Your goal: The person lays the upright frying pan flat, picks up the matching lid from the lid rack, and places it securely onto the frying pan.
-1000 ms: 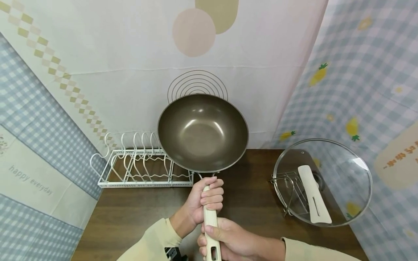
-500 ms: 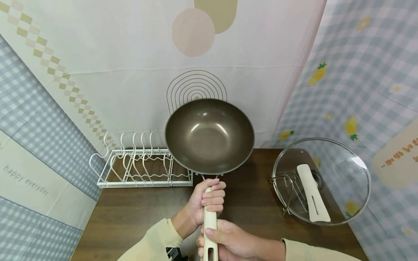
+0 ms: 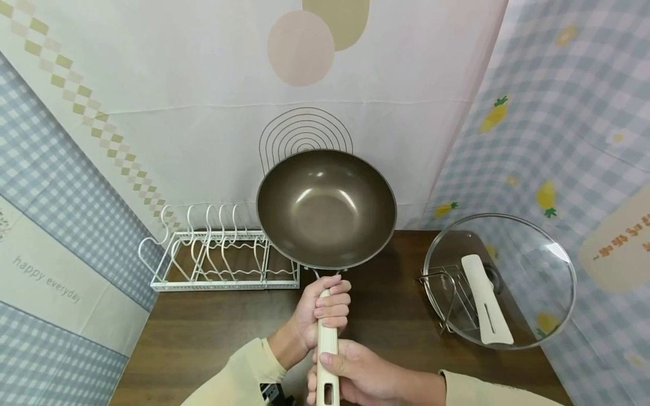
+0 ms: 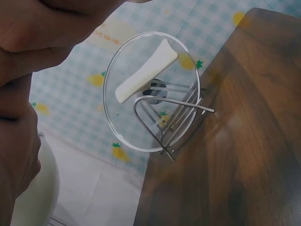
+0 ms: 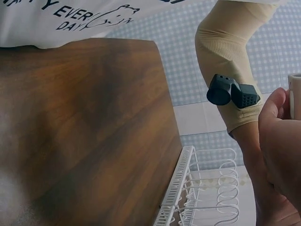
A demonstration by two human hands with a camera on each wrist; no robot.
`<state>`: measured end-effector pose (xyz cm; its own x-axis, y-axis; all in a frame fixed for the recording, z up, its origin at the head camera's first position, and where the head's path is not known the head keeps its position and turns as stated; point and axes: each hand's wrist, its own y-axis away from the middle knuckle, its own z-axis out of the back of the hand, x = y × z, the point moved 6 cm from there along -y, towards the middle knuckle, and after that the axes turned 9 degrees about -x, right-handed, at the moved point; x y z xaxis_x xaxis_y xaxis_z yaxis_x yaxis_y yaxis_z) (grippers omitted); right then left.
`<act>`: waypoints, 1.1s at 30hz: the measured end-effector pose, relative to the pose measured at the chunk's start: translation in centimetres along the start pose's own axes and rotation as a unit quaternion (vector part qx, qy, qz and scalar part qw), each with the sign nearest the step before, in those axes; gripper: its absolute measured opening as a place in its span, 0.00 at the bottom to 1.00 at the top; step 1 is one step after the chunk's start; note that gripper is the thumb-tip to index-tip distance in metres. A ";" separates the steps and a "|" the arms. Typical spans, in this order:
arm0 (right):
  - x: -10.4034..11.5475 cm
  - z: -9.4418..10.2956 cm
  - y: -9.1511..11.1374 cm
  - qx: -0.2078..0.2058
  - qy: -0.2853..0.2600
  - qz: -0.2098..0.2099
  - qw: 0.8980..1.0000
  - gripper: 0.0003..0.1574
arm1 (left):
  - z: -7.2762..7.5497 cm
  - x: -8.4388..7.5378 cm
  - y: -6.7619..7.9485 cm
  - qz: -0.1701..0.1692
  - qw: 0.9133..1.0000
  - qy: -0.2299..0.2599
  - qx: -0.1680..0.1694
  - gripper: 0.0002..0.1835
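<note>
A brown-lined wok with a cream handle is held up over the table, its inside tilted toward the head camera. The left hand wraps round the upper handle, just below the pan. Lower down, the right hand grips the same handle, thumb lying along its top. In the left wrist view, the left hand's curled fingers hide part of the wok's pale outer side. The right wrist view catches the right hand at the handle end.
A white wire dish rack stands at the back left of the wooden table. To the right, a glass lid with a cream upright grip leans in a metal wire stand. Patterned cloths line the walls.
The wok has swung slightly to the right since a second ago, and barely moves in the last half second. Both hands keep their grip on the handle.
</note>
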<state>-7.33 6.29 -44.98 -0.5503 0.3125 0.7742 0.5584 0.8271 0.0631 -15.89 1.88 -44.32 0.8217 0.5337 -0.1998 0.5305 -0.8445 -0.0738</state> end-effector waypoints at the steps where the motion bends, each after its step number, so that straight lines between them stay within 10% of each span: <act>1: 0.0 0.1 0.0 -0.004 0.004 -0.007 1.000 0.09 | 0.0 0.0 0.0 -0.002 1.000 -0.001 0.000 0.23; 24: 2.1 3.7 0.3 0.054 0.155 -0.098 0.982 0.24 | -0.1 -0.4 0.1 -0.019 1.000 -0.017 -0.008 0.23; 33: 4.3 5.9 0.8 0.057 0.248 -0.121 0.960 0.35 | -0.6 -0.5 0.1 -0.014 1.000 -0.008 -0.003 0.20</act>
<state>-12.88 11.06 -45.30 -0.2775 -0.1328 0.9515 0.3634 0.9023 0.2319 -16.09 1.56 -43.64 0.8027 0.5569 -0.2134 0.5550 -0.8285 -0.0747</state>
